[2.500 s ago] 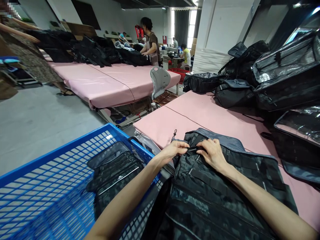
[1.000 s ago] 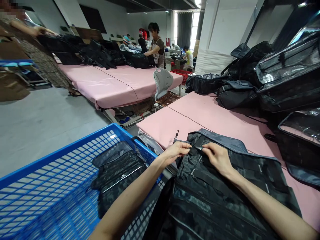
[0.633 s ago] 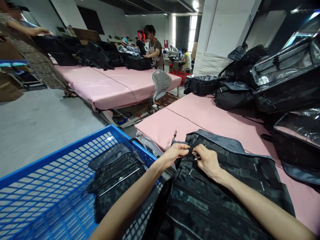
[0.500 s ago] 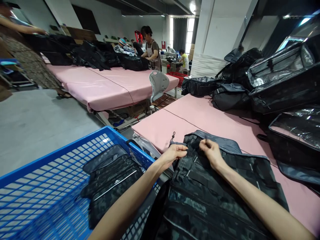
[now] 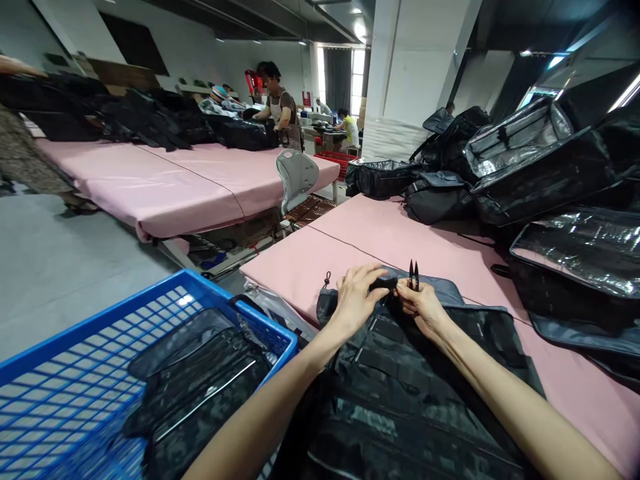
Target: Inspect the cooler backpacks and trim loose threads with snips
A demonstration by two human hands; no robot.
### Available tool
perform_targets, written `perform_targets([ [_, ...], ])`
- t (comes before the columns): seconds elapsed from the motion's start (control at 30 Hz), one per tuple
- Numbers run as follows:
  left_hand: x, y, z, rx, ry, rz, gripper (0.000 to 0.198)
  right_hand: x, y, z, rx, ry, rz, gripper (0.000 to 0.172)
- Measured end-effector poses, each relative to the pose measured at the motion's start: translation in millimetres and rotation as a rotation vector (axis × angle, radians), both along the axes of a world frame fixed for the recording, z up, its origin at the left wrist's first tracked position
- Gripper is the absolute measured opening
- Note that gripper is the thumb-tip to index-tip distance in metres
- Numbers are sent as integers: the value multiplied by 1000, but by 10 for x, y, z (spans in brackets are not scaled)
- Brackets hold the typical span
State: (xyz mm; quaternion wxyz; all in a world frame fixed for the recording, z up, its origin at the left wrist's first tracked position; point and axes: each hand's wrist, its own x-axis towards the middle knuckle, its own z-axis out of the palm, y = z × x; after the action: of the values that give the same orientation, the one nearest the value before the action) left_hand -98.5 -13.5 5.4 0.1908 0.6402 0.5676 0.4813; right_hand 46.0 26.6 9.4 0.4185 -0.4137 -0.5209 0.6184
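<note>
A black camouflage-patterned bag lies in front of me on the pink table. My left hand is closed on a black strap at the bag's far top edge. My right hand sits just to its right, closed round small black thread snips whose points stick upward. The two hands almost touch. A small drawstring toggle shows at the bag's left corner.
A blue mesh cart at my left holds more black bag pieces. Black bags in clear plastic pile up on the right. A grey chair stands between the tables. People work at the far pink table.
My view has swung to the right. My right hand has turned so the snips now point up, and my left hand has shifted further onto the bag's top edge.
</note>
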Motion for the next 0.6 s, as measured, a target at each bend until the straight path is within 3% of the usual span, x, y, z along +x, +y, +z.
perform_targets([
  [0.07,-22,86,-8,-107,-133,-177,11,23,3,12,29,-13,-30,32],
  [0.13,-43,131,-23,-199,-288,-261,14,41,-2,35,124,-45,-81,25],
  [0.27,-41,109,-28,-251,-457,-258,16,36,-26,81,572,-241,-134,15],
  [0.33,-33,87,-21,-238,-447,-251,13,28,-13,91,699,-322,-130,12],
  [0.53,-48,82,-30,-221,-403,-179,17,119,153,106,430,-174,-331,32],
  [0.6,-40,82,-43,-220,-401,-178,17,125,158,109,395,-215,-280,36],
])
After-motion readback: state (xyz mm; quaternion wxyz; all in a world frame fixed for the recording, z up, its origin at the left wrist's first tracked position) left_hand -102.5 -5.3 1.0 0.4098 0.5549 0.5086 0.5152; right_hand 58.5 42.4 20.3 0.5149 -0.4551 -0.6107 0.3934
